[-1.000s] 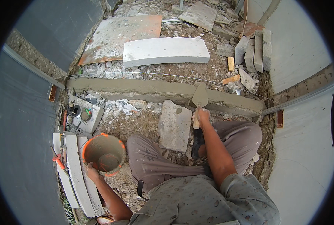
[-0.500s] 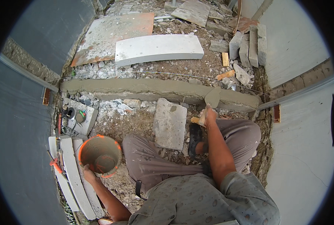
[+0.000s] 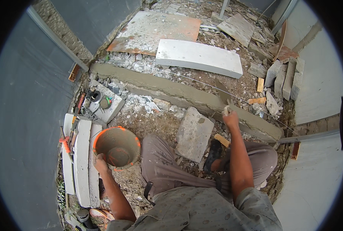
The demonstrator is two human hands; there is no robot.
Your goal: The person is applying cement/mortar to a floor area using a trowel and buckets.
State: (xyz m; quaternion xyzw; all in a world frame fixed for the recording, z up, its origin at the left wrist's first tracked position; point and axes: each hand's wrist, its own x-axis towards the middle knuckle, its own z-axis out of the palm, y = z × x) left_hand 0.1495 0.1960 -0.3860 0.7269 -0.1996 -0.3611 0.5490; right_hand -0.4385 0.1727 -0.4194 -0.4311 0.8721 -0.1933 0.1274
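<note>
My left hand (image 3: 101,164) is closed on the near left rim of an orange bucket (image 3: 106,143), whose inside is coated with grey mortar and which holds some at the bottom. Closed around a trowel's handle, my right hand (image 3: 230,117) is over the right part of a low wall (image 3: 156,85) topped with smooth wet mortar. The trowel's blade (image 3: 222,90) points away from me, seen nearly edge-on, above the wall's far side. A thin string (image 3: 190,79) runs across, passing close to the blade.
A flat concrete slab (image 3: 195,134) lies before my knees. White blocks (image 3: 83,163) and pliers-like orange-handled tools (image 3: 65,143) are at left. Beyond the wall are a long white block (image 3: 198,57), a stained board (image 3: 152,32) and upright blocks (image 3: 290,79). Grey panels (image 3: 29,115) flank me.
The view has swung, shifting the scene rightward and tilting the wall. My right hand has raised the trowel, turning its blade from face-on to nearly edge-on. My left hand keeps hold of the bucket.
</note>
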